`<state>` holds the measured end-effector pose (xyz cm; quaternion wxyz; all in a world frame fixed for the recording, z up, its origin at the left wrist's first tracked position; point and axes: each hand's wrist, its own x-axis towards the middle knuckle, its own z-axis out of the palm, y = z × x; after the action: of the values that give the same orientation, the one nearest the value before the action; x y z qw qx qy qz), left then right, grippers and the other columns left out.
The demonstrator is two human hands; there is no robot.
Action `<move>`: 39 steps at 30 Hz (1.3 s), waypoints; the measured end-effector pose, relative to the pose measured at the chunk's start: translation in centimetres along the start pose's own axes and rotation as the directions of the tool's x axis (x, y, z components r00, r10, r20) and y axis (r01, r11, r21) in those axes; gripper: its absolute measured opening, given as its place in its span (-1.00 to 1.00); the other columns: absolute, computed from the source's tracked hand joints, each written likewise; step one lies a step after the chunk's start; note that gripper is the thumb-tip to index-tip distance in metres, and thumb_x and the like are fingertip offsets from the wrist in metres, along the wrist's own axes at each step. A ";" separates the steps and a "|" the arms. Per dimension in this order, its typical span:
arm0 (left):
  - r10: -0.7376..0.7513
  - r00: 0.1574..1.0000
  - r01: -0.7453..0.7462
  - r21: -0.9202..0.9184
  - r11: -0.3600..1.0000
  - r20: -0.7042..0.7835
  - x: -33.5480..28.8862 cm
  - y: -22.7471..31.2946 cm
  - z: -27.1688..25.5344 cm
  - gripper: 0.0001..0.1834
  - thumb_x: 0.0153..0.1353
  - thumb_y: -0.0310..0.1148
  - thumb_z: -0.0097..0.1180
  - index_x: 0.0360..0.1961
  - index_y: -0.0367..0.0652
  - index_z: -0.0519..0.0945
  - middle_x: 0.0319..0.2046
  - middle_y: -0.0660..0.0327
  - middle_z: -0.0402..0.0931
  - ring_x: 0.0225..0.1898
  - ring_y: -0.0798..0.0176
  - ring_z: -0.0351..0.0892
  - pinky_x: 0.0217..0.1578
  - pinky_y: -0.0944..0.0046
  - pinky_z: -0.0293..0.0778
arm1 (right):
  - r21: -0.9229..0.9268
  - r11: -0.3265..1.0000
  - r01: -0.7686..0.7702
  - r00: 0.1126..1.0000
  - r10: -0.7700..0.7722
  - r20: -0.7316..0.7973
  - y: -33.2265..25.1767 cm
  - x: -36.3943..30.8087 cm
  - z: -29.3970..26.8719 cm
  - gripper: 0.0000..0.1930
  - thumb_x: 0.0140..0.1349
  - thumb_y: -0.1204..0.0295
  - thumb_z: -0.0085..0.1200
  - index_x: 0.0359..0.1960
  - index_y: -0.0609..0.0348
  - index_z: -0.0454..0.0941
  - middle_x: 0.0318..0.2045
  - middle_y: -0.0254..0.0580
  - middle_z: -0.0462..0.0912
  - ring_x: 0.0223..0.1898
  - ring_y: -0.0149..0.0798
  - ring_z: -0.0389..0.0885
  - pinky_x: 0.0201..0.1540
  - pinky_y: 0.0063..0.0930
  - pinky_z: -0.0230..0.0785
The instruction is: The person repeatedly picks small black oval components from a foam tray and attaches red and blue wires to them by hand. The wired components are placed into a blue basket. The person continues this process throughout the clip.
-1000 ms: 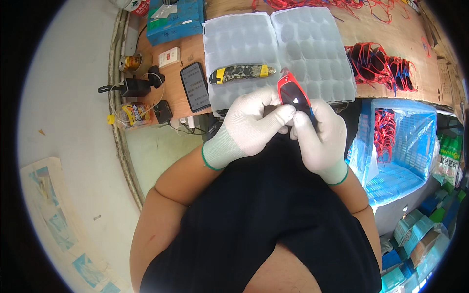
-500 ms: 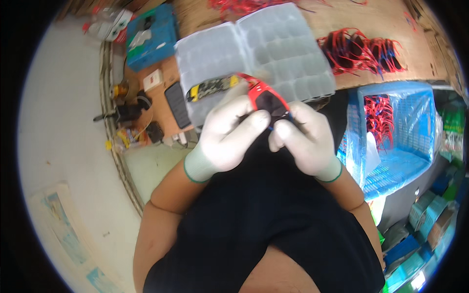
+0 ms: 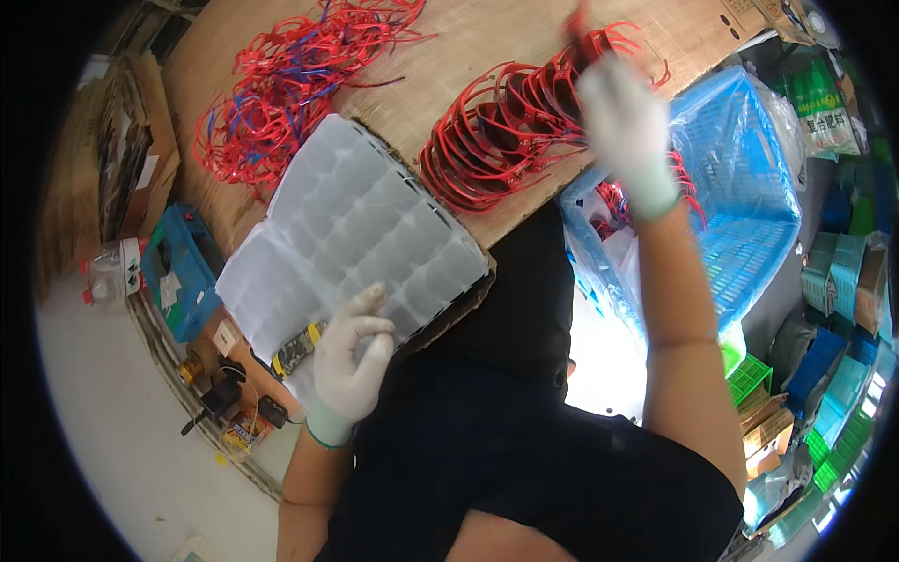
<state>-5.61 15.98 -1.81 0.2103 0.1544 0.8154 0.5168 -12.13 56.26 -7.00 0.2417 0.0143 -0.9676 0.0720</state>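
Observation:
My right hand (image 3: 626, 122), in a white glove and blurred by motion, reaches over a row of red-framed sunglasses (image 3: 506, 122) along the table's front edge. A smeared red piece (image 3: 578, 21) at its fingertips moves with it and seems to be the sunglasses; their shape is too blurred to make out. My left hand (image 3: 351, 361), also gloved, hovers open and empty over the near edge of a pale grey sheet with rows of dimples (image 3: 365, 225). Beside it lies a yellow and camouflage-patterned handle (image 3: 298, 351), partly hidden by that hand.
A tangled heap of red and blue frames (image 3: 281, 103) lies at the far left of the wooden table (image 3: 449, 47). Right of the table stands a plastic-lined blue basket (image 3: 763, 187) with more red frames. A blue box (image 3: 183, 272) and a clear bottle (image 3: 114, 272) are at left.
My hands have parted: the right swung far and right over the row, the left stayed near the sheet and let go of the sunglasses. The view has turned rightward.

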 end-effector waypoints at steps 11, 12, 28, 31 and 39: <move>-0.124 0.943 0.243 0.386 0.890 -0.308 -2.7 -4.8 -6.6 -0.76 0.17 -0.51 0.16 -0.11 -0.25 0.61 0.14 -0.12 0.54 -0.02 0.00 0.69 -0.02 0.10 0.59 | 0.023 0.913 -0.408 0.887 0.391 0.244 18.8 2.7 7.5 -0.48 0.40 -0.08 -0.14 0.08 0.03 0.63 0.01 0.15 0.65 0.12 0.22 0.56 0.22 -0.07 0.38; -0.191 0.934 0.306 0.401 0.863 -0.301 -3.4 -5.1 -7.5 -0.67 0.17 -0.45 0.18 -0.01 -0.22 0.57 0.14 -0.08 0.53 0.03 -0.05 0.65 0.04 0.05 0.56 | -0.058 0.886 -0.461 0.847 0.458 0.271 16.4 3.1 5.2 -0.51 0.40 -0.05 -0.11 0.07 0.01 0.63 -0.06 0.14 0.69 0.06 0.21 0.60 0.16 -0.09 0.43; 0.107 0.980 0.053 0.744 0.666 -0.165 -7.2 -8.7 -11.3 -0.56 0.05 -0.34 0.33 -0.01 -0.17 0.57 -0.09 0.09 0.62 0.01 -0.05 0.57 0.08 0.02 0.46 | 0.152 0.986 -0.072 0.919 0.007 0.394 -21.6 -6.8 -1.0 -0.78 0.14 0.24 0.22 -0.40 0.15 0.59 -0.37 -0.06 0.61 -0.25 0.07 0.58 -0.19 -0.05 0.42; 0.204 0.961 -0.011 0.710 0.704 -0.188 -8.0 -8.1 -11.4 -0.55 0.00 -0.37 0.38 -0.04 -0.20 0.58 -0.13 0.07 0.62 -0.04 -0.05 0.59 0.02 0.03 0.49 | 0.103 0.995 -0.008 0.921 -0.033 0.389 -21.7 -6.6 -0.2 -0.80 0.19 0.26 0.17 -0.42 0.14 0.57 -0.37 -0.05 0.60 -0.24 0.09 0.58 -0.20 -0.03 0.42; 0.375 0.876 -0.170 0.532 0.829 -0.303 -14.7 -5.8 -8.5 -0.52 -0.12 -0.43 0.50 -0.12 -0.18 0.60 -0.14 0.11 0.65 -0.10 0.00 0.63 -0.06 0.07 0.52 | 0.429 0.874 0.227 0.973 -0.217 -0.073 -27.4 -4.6 -2.4 -0.95 0.17 0.52 0.15 -0.34 0.16 0.56 -0.32 -0.07 0.59 -0.24 0.06 0.55 -0.16 -0.08 0.38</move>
<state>2.60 0.08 -1.23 -0.0822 0.2122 0.9131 0.3384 -5.18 29.46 -3.44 0.2502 0.1777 -0.9162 0.2578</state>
